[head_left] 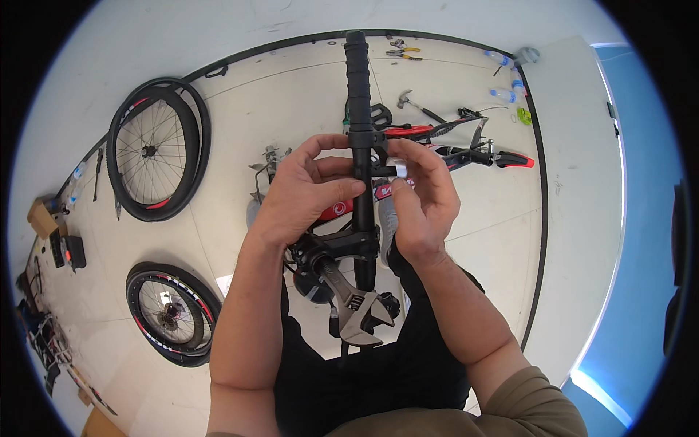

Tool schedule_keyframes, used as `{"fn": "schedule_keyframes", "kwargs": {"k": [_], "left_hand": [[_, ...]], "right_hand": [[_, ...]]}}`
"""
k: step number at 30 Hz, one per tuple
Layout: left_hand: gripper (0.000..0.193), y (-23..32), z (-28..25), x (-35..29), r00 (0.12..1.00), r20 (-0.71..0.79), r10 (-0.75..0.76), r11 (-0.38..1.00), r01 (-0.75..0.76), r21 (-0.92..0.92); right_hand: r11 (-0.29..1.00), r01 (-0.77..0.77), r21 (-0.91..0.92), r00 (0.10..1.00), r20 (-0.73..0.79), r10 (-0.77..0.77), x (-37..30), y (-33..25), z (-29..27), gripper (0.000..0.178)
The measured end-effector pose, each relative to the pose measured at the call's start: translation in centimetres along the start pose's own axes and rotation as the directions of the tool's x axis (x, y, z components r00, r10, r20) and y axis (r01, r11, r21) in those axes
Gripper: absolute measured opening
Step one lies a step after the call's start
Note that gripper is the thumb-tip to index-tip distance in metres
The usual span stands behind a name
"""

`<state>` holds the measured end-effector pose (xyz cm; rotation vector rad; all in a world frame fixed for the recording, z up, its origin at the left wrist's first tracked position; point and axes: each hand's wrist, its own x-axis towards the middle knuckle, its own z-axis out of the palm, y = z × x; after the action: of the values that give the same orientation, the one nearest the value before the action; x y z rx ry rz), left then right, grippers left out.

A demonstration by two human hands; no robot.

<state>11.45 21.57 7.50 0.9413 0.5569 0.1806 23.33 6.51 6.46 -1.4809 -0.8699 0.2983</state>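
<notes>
A black bicycle handlebar (363,204) stands on end in front of me, its ribbed grip (357,80) pointing away. My left hand (309,186) closes on the bar from the left, thumb against the tube below the grip. On the other side, my right hand (426,197) pinches a small silver-capped part (399,169) on a black stem, which looks like a bicycle bell. That part sits against the bar; its mount is partly hidden. Nearer to me, a metal adjustable wrench (358,313) lies over the bar beside the stem clamp (338,247).
A red-and-black bicycle frame (408,132) lies on the floor beyond my hands. Wheels (149,153) lie on the left, with another pair (175,313) nearer. A hammer (422,107), pliers (404,54) and plastic bottles (510,95) are farther off. A white wall (575,182) rises on the right.
</notes>
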Motion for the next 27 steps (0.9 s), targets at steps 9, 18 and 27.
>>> {"fn": "schedule_keyframes", "kwargs": {"k": [9, 18, 27], "left_hand": [[0.047, -0.5, -0.7, 0.1, 1.000, 0.031, 0.005, 0.991, -0.001, -0.132], [0.017, -1.0, -1.9, -0.1, 0.999, -0.035, 0.003, 0.997, -0.005, -0.079], [0.023, -0.8, -0.6, -0.9, 0.963, -0.065, 0.263, 0.916, -0.228, 0.331]], "right_hand": [[0.999, -0.025, -0.033, 0.998, -0.057, 0.023, -0.1, -0.4, 0.8, 0.046], [0.975, 0.173, -0.138, 0.985, 0.017, -0.172, 0.2, -0.8, 1.0, 0.051], [0.990, 0.130, -0.050, 0.991, 0.030, -0.129, 0.1, -1.1, 1.2, 0.044]]}}
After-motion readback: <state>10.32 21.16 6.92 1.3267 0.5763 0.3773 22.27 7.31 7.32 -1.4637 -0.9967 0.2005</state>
